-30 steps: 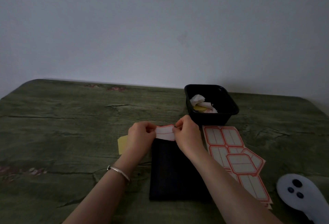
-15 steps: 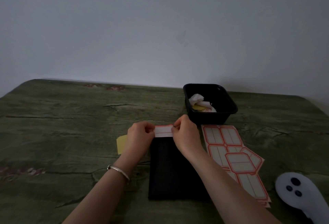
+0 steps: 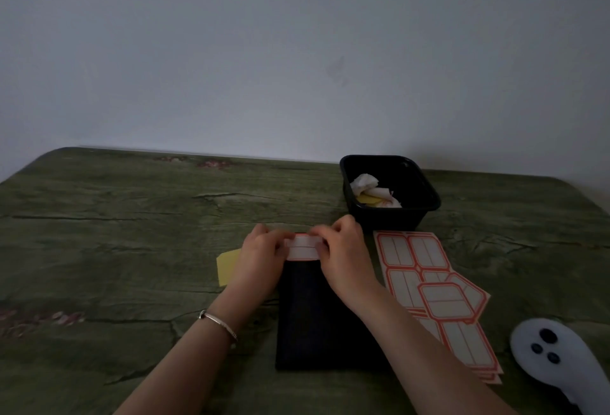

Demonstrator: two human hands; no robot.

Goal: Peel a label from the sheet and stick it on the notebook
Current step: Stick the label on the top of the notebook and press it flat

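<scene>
the left hand and right hand are sitting close together at the far end of the notebook, each one pinching an end of 1 label. the label is white with a red border and is lying across the notebook's far edge, stretched flat between the fingertips; whether it is already pressed onto the cover cannot be told. the notebook is dark and is lying flat on the green table, its long side running toward the person. both forearms are reaching over its near corners, and a bracelet is sitting on the left wrist.

the label sheets are lying just to the right of the notebook, 1 loose sheet resting tilted on top of the stack. a black tray is standing behind the sheets, near the right hand, and is holding crumpled white and yellow paper scraps. a yellow slip is showing partly from behind the left hand, on the table. a white controller with 3 dark buttons is lying at the lower right, apart from the sheets.
</scene>
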